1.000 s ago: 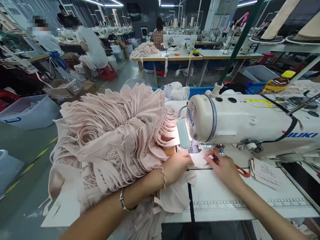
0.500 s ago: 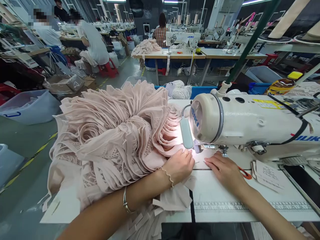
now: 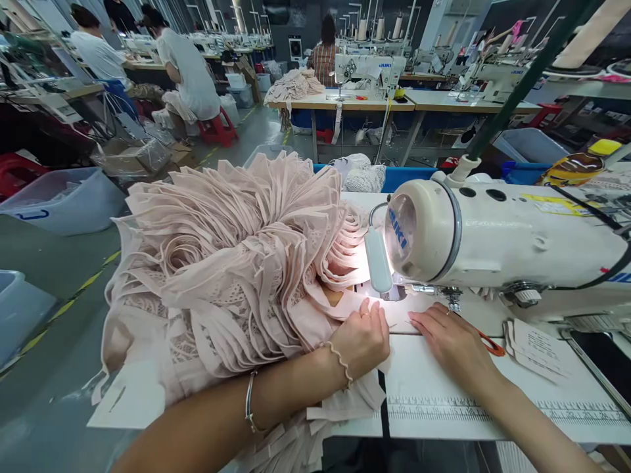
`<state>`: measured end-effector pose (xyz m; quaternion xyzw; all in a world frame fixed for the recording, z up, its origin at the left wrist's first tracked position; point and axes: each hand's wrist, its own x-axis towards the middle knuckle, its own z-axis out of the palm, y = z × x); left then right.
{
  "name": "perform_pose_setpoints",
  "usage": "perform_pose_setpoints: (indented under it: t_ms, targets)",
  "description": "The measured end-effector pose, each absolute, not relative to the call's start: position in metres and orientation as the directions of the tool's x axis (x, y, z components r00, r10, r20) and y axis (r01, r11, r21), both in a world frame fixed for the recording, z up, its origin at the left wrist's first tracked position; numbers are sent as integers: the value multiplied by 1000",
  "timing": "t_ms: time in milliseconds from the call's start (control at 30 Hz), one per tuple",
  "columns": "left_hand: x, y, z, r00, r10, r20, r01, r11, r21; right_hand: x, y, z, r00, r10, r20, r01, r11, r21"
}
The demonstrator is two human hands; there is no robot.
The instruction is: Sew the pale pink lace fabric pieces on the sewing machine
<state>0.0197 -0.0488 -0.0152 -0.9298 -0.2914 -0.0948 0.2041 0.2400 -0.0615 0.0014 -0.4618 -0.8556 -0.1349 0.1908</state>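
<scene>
the bare left hand (image 3: 361, 336) hid its curled fingertips, their grip impossible to tell; a flat, pale-pink cloth strip (image 3: 400, 315) ran nine-to-three o'clock, meeting the right hand (image 3: 452, 341), fingers extended.

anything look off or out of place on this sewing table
Nothing looks broken or spilled. The one untidy spot: loose pale pink fabric strips dangle over the front edge of the sewing table, rather than lying gathered like the big lace-trimmed pile.

the fabric (image 3: 231, 269) is pale pink, the sewing machine (image 3: 497, 236) cream.
</scene>
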Motion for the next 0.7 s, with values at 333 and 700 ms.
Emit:
perform_pose_setpoints:
  t_ms: [333,700]
  targets:
    - [15,-35,-15,813,515,272,575,-784,-235,241,-64,5,-508,783,358,861,473,186]
    - [13,-32,-4,735,611,293,652,-756,-57,199,-32,-4,-321,921,221,943,332,-15]
